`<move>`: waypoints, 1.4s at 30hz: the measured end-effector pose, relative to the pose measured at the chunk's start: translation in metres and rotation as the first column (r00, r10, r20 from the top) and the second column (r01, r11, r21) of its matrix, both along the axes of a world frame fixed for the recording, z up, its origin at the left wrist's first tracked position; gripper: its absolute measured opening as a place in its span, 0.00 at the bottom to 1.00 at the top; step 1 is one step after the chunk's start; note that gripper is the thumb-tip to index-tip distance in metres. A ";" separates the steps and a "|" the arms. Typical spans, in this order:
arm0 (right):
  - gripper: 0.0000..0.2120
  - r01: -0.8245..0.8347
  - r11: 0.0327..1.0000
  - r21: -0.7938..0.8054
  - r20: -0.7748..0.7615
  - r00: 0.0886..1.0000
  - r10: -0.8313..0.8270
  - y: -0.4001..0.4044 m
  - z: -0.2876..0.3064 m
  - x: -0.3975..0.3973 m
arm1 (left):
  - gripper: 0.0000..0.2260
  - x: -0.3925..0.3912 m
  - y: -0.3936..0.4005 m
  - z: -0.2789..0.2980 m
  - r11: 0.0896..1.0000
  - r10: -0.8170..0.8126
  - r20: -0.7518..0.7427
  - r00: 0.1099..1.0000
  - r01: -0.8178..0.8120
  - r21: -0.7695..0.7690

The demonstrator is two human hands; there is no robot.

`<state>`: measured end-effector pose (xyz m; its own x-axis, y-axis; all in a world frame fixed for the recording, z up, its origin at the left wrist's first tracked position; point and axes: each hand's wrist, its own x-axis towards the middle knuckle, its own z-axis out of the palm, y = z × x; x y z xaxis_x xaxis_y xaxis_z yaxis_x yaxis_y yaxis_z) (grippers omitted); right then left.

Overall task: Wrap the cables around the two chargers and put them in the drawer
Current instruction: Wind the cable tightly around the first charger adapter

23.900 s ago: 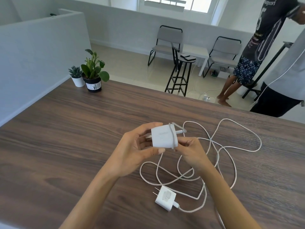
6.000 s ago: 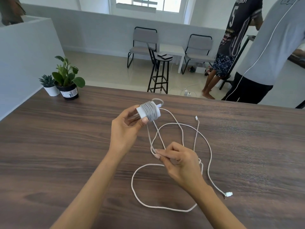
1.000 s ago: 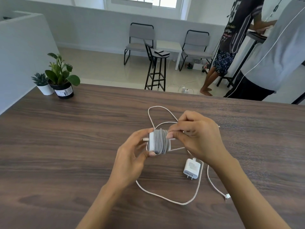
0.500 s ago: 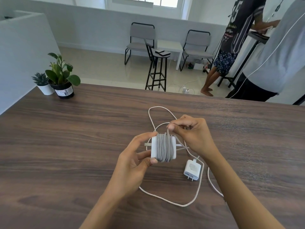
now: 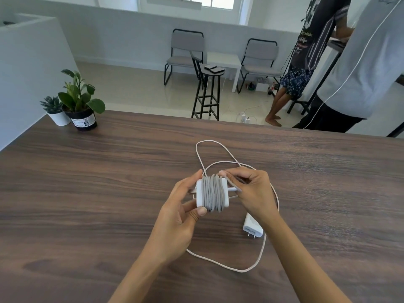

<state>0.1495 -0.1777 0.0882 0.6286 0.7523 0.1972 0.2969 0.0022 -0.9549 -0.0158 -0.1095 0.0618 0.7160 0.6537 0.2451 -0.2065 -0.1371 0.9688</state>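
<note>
Charger (image 5: 212, 194) cable-wrapped | left hand (image 5: 175, 224) grips it | right hand (image 5: 254, 193) pinches cable end (image 5: 232, 185)

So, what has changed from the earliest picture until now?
The cable of the held charger, then with one turn and the rest loose on the table, is now wound round it in many turns; the right hand pinches its last end. The left hand grips the charger as before. The second charger moved from left of the right arm to right of the hands; its cable stays unwound.
</note>
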 end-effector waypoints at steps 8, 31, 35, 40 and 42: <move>0.09 -0.026 1.000 0.005 -0.084 0.996 0.026 0.003 -0.007 -0.012 | 0.22 0.000 0.007 0.009 0.997 0.046 0.076 0.996 -0.040 -0.067; 0.06 0.068 0.981 -0.184 0.301 0.954 -0.009 -0.009 -0.003 -0.044 | 0.19 0.001 0.020 -0.002 0.994 0.097 -0.121 0.988 -0.090 0.061; 0.04 0.082 0.980 -0.181 0.208 0.977 -0.044 -0.011 -0.007 -0.047 | 0.17 0.000 0.022 -0.001 0.988 0.115 -0.137 0.984 -0.099 0.121; 0.05 0.086 0.957 -0.276 0.157 0.987 -0.043 -0.012 -0.013 -0.049 | 0.18 0.001 0.021 -0.001 0.977 0.180 -0.210 0.961 -0.150 0.152; 0.06 0.083 0.945 -0.315 0.138 0.990 -0.041 -0.013 -0.015 -0.049 | 0.19 0.000 0.022 -0.006 0.966 0.205 -0.254 0.945 -0.154 0.205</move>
<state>0.1009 -0.1902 0.0733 0.6617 0.7489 0.0347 0.4059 -0.3190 -0.8564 -0.0154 -0.0879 0.0559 0.6464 0.7405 0.1840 0.1044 -0.3248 0.9400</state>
